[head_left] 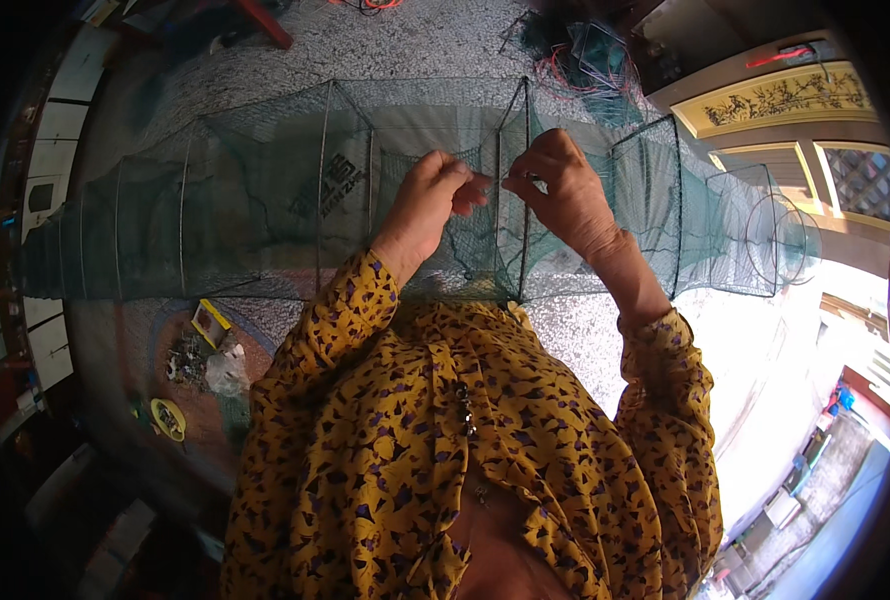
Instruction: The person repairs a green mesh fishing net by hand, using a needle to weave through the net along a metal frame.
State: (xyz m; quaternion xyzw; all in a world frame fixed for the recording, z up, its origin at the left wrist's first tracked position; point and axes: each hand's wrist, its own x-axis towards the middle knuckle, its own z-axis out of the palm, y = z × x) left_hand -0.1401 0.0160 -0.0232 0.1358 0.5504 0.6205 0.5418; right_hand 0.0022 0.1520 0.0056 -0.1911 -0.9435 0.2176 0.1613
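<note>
A long, collapsible green net trap [245, 200] with thin, dark frames stretches across the view from left to right. Both my hands are over its middle, on either side of an upright frame rod [499, 220]. My left hand [425, 205] has its fingers bent and drawn together, pointing right. Opposite it, my right hand [560, 190] pinches with thumb and forefinger close to the rod. Whatever the fingertips hold is too fine to make out. Dark printing marks a cloth panel inside the mesh.
Beyond the trap lies a heap of netting and wire frames [590, 75]. At the lower left are a yellow box [210, 322], a crumpled clear bag [227, 370] and a yellow basket [168, 420]. Furniture with a carved yellow panel [785, 100] stands right. A red bar [263, 22] juts in above.
</note>
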